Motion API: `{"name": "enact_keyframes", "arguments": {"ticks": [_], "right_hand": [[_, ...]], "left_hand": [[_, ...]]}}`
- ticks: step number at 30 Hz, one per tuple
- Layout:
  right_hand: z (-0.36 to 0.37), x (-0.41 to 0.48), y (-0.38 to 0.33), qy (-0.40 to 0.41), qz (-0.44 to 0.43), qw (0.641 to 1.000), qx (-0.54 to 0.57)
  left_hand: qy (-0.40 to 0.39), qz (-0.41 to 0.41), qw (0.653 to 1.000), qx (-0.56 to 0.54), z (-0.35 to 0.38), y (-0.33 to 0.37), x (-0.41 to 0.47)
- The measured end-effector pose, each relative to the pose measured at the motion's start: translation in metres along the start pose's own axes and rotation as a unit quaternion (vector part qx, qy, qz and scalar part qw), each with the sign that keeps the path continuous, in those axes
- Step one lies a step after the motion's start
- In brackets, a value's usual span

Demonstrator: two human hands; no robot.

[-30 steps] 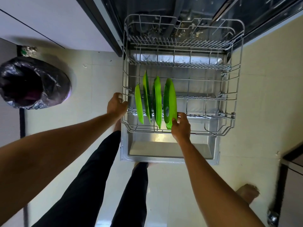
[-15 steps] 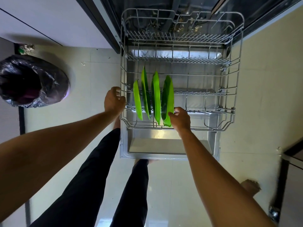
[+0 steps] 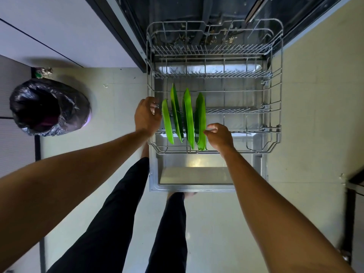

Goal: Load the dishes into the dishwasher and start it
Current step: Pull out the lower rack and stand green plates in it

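Observation:
Several green plates (image 3: 200, 123) stand on edge in the left part of the grey wire dishwasher rack (image 3: 275, 134), which is pulled out over the open steel door (image 3: 197, 175). My left hand (image 3: 146, 115) grips the wire of the rack's left wall, just beside the leftmost plate (image 3: 167, 125). My right hand (image 3: 219, 134) hovers over the rack's front with loosely curled fingers. Its fingertips are at the right face of the rightmost plate and do not wrap it.
The dark dishwasher tub (image 3: 197, 8) opens at the top. A bin lined with a black bag (image 3: 49, 107) stands on the tiled floor at the left. My legs in black trousers (image 3: 118, 213) are in front of the door. A dark cabinet edge (image 3: 354, 182) is at the right.
My right hand has let go of the rightmost plate's lower edge and now sits beside it. My left hand has shifted along the rack's left wall toward the plates.

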State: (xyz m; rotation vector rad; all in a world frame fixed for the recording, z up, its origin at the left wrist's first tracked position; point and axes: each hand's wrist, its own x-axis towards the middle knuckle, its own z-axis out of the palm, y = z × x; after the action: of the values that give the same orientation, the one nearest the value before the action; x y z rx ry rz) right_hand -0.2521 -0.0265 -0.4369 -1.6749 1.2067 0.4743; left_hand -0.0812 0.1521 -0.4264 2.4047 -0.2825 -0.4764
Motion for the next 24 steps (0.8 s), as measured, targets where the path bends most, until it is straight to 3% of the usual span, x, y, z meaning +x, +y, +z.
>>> {"name": "enact_keyframes", "arguments": {"ticks": [12,24], "right_hand": [[0.015,-0.001,0.003,0.038,0.014,0.999,-0.019],[-0.007,0.007,-0.015,0.095,0.027,0.995,-0.006]], "left_hand": [[-0.030,0.028,0.999,-0.004,0.021,-0.009,-0.030],[-0.009,0.041,0.999,0.030,0.013,-0.001,-0.014]]}}
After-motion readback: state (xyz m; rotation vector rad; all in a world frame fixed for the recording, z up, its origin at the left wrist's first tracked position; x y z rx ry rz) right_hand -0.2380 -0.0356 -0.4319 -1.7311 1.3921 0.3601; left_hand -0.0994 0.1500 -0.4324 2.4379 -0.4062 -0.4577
